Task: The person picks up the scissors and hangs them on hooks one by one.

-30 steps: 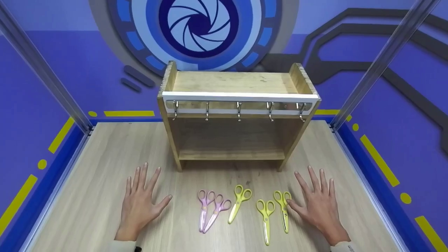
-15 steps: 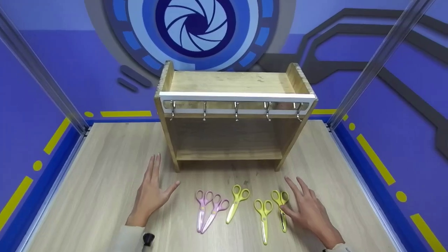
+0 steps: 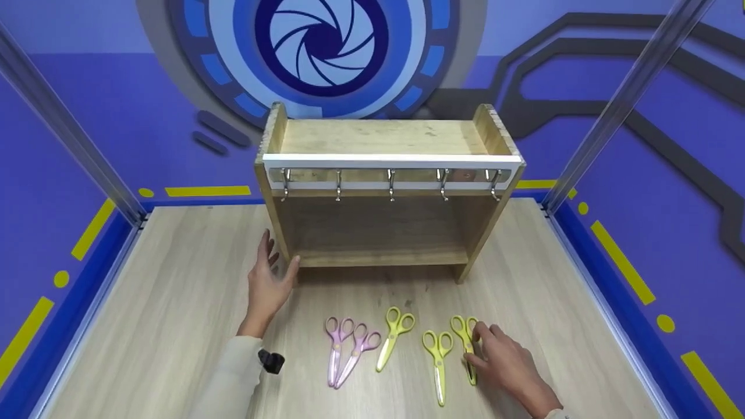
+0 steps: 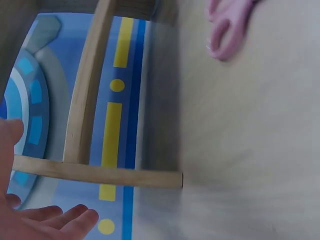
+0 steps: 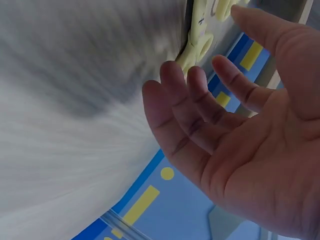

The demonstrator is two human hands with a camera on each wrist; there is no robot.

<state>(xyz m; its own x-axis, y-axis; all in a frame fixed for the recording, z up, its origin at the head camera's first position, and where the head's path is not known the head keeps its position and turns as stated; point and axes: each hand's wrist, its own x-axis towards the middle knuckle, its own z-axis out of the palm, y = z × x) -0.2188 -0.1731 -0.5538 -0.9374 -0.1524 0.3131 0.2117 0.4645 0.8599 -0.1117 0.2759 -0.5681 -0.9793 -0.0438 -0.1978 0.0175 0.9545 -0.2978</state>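
Note:
In the head view my left hand (image 3: 266,294) is at the lower left upright of a wooden shelf (image 3: 384,258). Its thumb lies in front and its fingers spread along the outer side; the left wrist view shows a gap between the fingers and the panel (image 4: 125,176). My right hand (image 3: 506,361) hovers over the rightmost yellow scissors (image 3: 467,340), thumb by the blade and forefinger by a handle ring. Its fingers bend loosely in the right wrist view. Two more yellow scissors (image 3: 438,352) and two pink scissors (image 3: 336,348) lie to the left.
A white rail (image 3: 361,158) with several metal hooks (image 3: 391,185) runs across the shelf's upper front. Blue printed walls (image 3: 192,75) enclose the wooden table (image 3: 192,279) at the back and sides.
My left hand has moved forward and right to the shelf's left upright. The right hand has moved inward and lower over the rightmost yellow scissors, its fingers bending. The scissors lie as before.

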